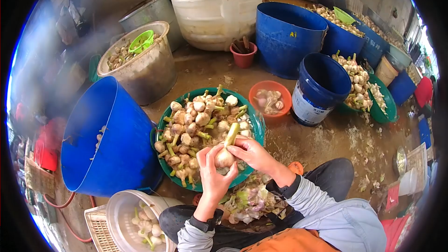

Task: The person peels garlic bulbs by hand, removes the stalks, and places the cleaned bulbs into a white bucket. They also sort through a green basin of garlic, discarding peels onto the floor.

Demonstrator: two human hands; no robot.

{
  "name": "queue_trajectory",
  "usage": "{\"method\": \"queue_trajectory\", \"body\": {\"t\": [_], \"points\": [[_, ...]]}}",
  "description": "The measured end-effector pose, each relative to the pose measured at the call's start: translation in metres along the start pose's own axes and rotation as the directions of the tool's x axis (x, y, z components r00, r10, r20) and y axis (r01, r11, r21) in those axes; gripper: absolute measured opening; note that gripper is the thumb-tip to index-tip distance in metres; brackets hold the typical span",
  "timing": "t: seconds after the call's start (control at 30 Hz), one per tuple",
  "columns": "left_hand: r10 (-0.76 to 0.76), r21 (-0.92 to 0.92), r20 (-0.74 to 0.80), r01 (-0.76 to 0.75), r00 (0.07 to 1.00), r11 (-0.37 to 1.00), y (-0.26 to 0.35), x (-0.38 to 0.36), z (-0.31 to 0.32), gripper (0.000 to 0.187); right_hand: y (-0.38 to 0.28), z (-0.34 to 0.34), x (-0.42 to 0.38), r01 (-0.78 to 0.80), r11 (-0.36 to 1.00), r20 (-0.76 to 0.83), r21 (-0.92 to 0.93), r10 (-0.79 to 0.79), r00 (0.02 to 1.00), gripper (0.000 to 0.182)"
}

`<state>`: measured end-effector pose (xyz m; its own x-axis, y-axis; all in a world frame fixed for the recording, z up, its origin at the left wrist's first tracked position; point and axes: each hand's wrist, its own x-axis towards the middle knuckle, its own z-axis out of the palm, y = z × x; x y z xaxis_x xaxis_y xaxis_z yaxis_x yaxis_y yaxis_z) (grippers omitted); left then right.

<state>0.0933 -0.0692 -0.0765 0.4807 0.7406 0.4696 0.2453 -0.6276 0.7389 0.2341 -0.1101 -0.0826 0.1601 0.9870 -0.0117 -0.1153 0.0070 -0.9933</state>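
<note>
A garlic bulb (225, 158) with a thick green-yellow stem is held between both hands. My left hand (212, 172) cups it from the left with the fingers curled round its side. From the right, my right hand (254, 155) pinches it near the base of the stem. Just beyond lies a green basin (257, 120) piled with garlic bulbs (191, 116), many with soil-brown skins and cut stems. Some paler bulbs sit at its right side. Below my hands, loose garlic peelings (252, 200) lie in a heap on the floor between my legs.
A tilted blue tub (126, 154) stands left of the basin. At lower left is a white bucket (128, 200) with stemmed bulbs. An orange bowl (254, 94) holds bulbs in water beside a dark blue bucket (310, 102). Large tubs, including a white one (217, 14), line the back.
</note>
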Motion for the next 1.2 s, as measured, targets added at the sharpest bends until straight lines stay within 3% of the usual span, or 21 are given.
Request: {"method": "queue_trajectory", "body": {"t": [0.13, 0.17, 0.27, 0.3, 0.33, 0.4, 0.5, 0.6, 0.63, 0.67, 0.73, 0.8, 0.83, 0.87, 0.9, 0.97, 1.0, 1.03, 1.1, 1.17, 1.2], "points": [[0.161, 0.189, -0.049, -0.149, 0.986, 0.971, -0.002, -0.005, 0.007, 0.056, 0.008, 0.004, 0.001, 0.226, 0.875, -0.126, -0.428, -0.306, 0.944, 0.018], [0.165, 0.218, -0.061, -0.148, 0.984, 0.965, 0.001, -0.005, 0.008, 0.054, 0.001, 0.007, -0.001, 0.263, 0.892, -0.127, -0.367, -0.328, 0.936, 0.018], [0.089, -0.048, 0.019, -0.088, 0.996, 0.995, -0.005, 0.001, -0.001, 0.057, -0.001, 0.009, -0.006, 0.089, 0.968, -0.134, 0.237, -0.058, 0.989, 0.019], [-0.34, -0.677, 0.271, 0.429, 0.901, 0.598, -0.008, -0.003, 0.0, 0.057, -0.004, -0.001, -0.009, -0.028, 0.964, -0.01, 0.265, 0.031, 0.999, 0.021], [-0.345, -0.778, 0.31, 0.444, 0.886, 0.443, -0.012, -0.003, -0.002, 0.052, -0.005, -0.001, -0.009, -0.015, 0.977, -0.003, 0.213, 0.016, 1.0, 0.022], [-0.38, -0.806, 0.324, 0.463, 0.866, 0.368, -0.007, 0.0, -0.002, 0.05, -0.006, -0.001, -0.008, 0.01, 0.994, 0.012, 0.105, -0.011, 1.0, 0.024], [-0.145, -0.526, 0.109, 0.18, 0.983, 0.831, -0.013, -0.001, 0.007, 0.049, -0.011, 0.005, -0.002, -0.062, 0.982, 0.026, 0.181, 0.059, 0.998, 0.025], [-0.38, -0.806, 0.391, 0.511, 0.838, 0.298, -0.013, 0.0, 0.0, 0.046, -0.014, 0.006, -0.003, 0.009, 1.0, 0.049, -0.013, -0.008, 0.999, 0.023], [-0.536, -0.786, 0.447, 0.6, 0.716, 0.146, -0.008, 0.003, -0.002, 0.05, -0.017, 0.007, -0.004, 0.059, 0.991, 0.057, -0.123, -0.052, 0.997, 0.022], [-0.432, -0.698, 0.677, 0.707, 0.596, -0.118, -0.026, 0.003, -0.009, 0.056, -0.018, 0.006, -0.004, 0.108, 0.967, 0.071, -0.233, -0.093, 0.993, 0.021], [-0.039, -0.573, 0.801, 0.746, 0.598, -0.34, -0.055, -0.004, -0.01, 0.055, -0.009, -0.002, -0.002, 0.269, 0.868, 0.063, -0.419, -0.267, 0.962, 0.021], [-0.383, -0.732, 0.544, 0.646, 0.746, 0.218, -0.012, -0.001, -0.005, 0.052, 0.001, -0.009, 0.001, 0.281, 0.862, 0.003, -0.421, -0.308, 0.951, 0.02], [-0.461, -0.663, 0.343, 0.559, 0.818, 0.499, 0.003, 0.0, -0.003, 0.05, 0.001, -0.007, 0.0, 0.255, 0.872, -0.058, -0.418, -0.306, 0.95, 0.014], [-0.2, -0.36, 0.138, 0.237, 0.97, 0.902, -0.013, -0.006, 0.005, 0.05, -0.002, -0.006, -0.003, 0.161, 0.943, -0.073, -0.293, -0.19, 0.979, 0.013], [-0.106, -0.3, 0.122, 0.139, 0.987, 0.944, -0.016, -0.004, 0.002, 0.051, -0.006, -0.003, -0.007, 0.059, 0.985, -0.07, -0.161, -0.071, 0.995, 0.012], [-0.236, -0.61, 0.32, 0.39, 0.918, 0.69, -0.023, 0.001, -0.014, 0.04, -0.012, -0.009, -0.01, -0.24, 0.97, 0.045, 0.039, 0.238, 0.97, 0.016], [-0.306, -0.744, 0.581, 0.645, 0.754, 0.176, -0.023, 0.002, -0.022, 0.031, -0.011, -0.007, -0.01, -0.202, 0.973, 0.024, 0.108, 0.201, 0.979, 0.017], [-0.36, -0.716, 0.632, 0.695, 0.686, 0.066, -0.02, 0.007, -0.025, 0.03, -0.008, -0.004, -0.01, -0.163, 0.971, -0.001, 0.174, 0.166, 0.986, 0.018], [-0.493, -0.585, 0.488, 0.689, 0.721, 0.428, -0.017, 0.008, -0.019, 0.032, 0.004, -0.003, -0.008, -0.085, 0.955, -0.025, 0.283, 0.096, 0.995, 0.021], [-0.479, -0.401, 0.327, 0.579, 0.815, 0.71, -0.009, 0.001, -0.01, 0.04, 0.009, 0.007, -0.008, 0.058, 0.994, -0.018, 0.091, -0.057, 0.998, 0.021], [-0.427, -0.411, 0.317, 0.528, 0.847, 0.743, -0.007, 0.0, -0.008, 0.041, 0.009, 0.014, -0.009, 0.128, 0.992, -0.003, -0.004, -0.128, 0.992, 0.021]]}}
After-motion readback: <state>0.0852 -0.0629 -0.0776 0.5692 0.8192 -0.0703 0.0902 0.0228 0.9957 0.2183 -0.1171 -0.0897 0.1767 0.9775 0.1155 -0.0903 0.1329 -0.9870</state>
